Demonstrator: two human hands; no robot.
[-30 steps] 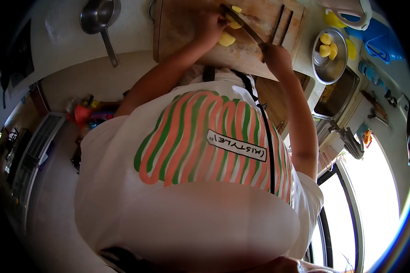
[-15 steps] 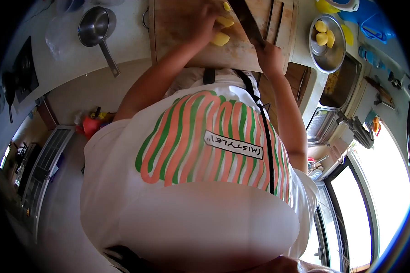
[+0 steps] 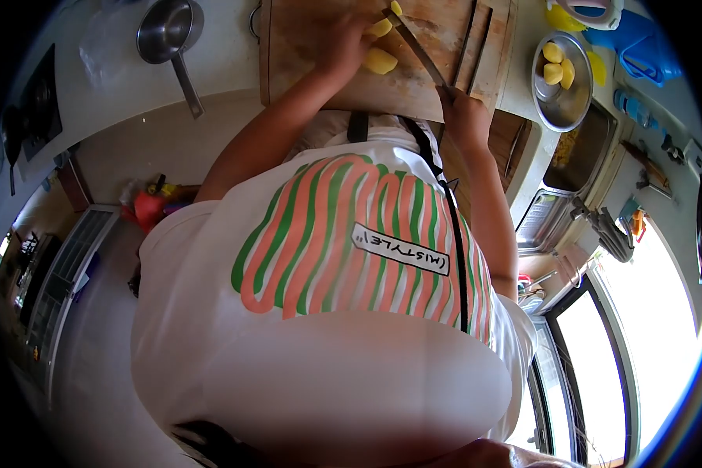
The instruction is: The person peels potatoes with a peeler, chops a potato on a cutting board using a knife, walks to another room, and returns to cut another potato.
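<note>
My right hand (image 3: 468, 121) is closed round the handle of a kitchen knife (image 3: 417, 48). The blade slants up and left over a wooden cutting board (image 3: 296, 54), its tip close to the pieces of peeled potato. My left hand (image 3: 343, 48) grips a yellow potato piece (image 3: 380, 29) at the knife's left; its fingertips are partly hidden. Nearer to me, a larger potato piece (image 3: 381, 62) lies on the board beside that hand. A small potato piece (image 3: 396, 8) shows at the top, just beyond the blade's tip.
Right of the board stands a metal bowl (image 3: 565, 113) holding several peeled potatoes (image 3: 553, 73). Beyond it are a sink (image 3: 577, 156) and a blue plastic container (image 3: 639, 51). A saucepan (image 3: 166, 31) sits on the counter at left, handle toward me.
The knife has turned from showing its broad side to a narrow edge-on view, its tip now beside the potato pieces. My left hand has stayed at the potato.
</note>
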